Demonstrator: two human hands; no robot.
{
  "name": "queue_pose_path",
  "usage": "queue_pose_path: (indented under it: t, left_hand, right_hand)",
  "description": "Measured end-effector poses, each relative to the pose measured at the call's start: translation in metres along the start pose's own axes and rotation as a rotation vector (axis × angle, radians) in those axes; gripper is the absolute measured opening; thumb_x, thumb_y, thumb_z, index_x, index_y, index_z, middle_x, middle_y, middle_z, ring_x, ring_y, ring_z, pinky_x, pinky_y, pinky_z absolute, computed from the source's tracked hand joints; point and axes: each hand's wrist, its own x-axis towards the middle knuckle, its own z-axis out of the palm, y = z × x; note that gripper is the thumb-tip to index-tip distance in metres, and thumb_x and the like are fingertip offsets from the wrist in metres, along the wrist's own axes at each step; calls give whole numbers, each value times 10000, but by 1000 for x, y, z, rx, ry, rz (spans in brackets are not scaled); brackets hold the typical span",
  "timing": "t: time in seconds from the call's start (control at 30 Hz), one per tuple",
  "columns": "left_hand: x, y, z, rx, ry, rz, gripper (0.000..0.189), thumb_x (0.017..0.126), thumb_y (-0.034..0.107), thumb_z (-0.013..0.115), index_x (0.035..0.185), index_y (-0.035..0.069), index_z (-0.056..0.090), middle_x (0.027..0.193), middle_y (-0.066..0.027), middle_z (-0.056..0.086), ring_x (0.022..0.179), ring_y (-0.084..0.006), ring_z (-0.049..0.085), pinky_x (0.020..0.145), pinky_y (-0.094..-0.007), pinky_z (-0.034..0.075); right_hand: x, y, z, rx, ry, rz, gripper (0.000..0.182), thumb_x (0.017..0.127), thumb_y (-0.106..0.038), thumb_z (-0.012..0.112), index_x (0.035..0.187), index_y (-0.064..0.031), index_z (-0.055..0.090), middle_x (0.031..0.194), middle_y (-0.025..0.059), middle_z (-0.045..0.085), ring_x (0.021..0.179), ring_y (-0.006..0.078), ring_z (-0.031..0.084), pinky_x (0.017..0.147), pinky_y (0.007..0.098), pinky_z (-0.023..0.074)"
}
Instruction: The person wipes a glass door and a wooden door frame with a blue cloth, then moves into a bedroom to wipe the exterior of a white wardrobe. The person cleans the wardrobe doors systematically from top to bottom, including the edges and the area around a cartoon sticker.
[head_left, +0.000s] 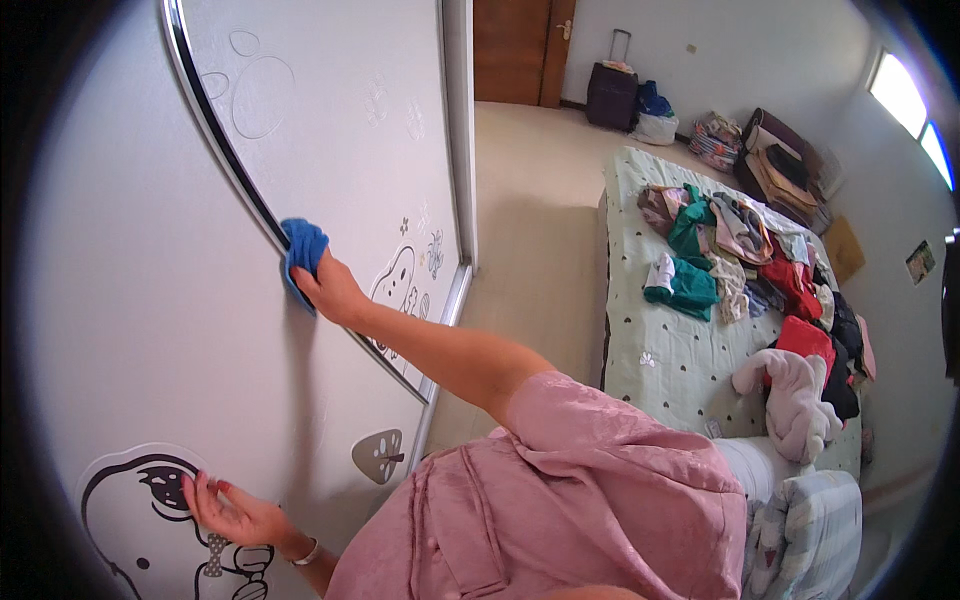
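Note:
My right hand grips a blue cloth. The cloth is pressed over the dark and silver edge strip of a white sliding wardrobe door. Lower in the view, my left hand has nothing in it and its fingers are apart. It is in front of a cartoon dog decal on the door; whether its fingertips touch the surface I cannot tell. A leaf-shaped decal sits to the right of that hand. Behind the strip, the other door panel carries raised outlines and another cartoon figure.
A bed with a pale green cover stands behind me, bearing piled clothes, a white plush toy and a folded checked quilt. Beige floor runs between wardrobe and bed. A dark suitcase and bags stand near a brown door.

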Motion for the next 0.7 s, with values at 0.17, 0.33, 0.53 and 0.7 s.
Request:
queue_pose_path:
  t: [0.17,0.33,0.53,0.7]
  left_hand:
    - [3,21,48,-58,-75,28,291,824,-117,438,1109,-66,469,1246,-210,436,1033,-275,530,821,-321,462]
    - [-1,28,98,-93,-124,32,271,838,-41,509,1109,-41,503,1239,-181,475,1030,-233,525,724,-275,463]
    - [-9,35,129,-45,-156,-28,305,768,-54,557,1067,0,526,1213,-162,512,1038,-254,522,696,-283,473]
    - [-4,42,149,-30,-137,8,313,745,-65,563,1049,-7,517,1190,-175,518,1016,-270,541,746,-313,485]
  right_hand:
    - [-21,14,-4,-1,-167,142,475,853,-232,520,1239,-29,331,966,243,581,929,385,571,811,387,444]
    - [-30,71,0,-162,-264,80,451,776,-200,565,1140,7,395,903,284,591,881,430,575,777,458,467]
    - [-93,99,-70,160,-543,378,258,780,-86,579,1027,-13,591,895,78,637,846,138,572,787,302,456]
    - [-101,117,-116,356,-342,406,237,796,-14,535,1027,-26,585,860,20,607,792,101,554,707,263,466]
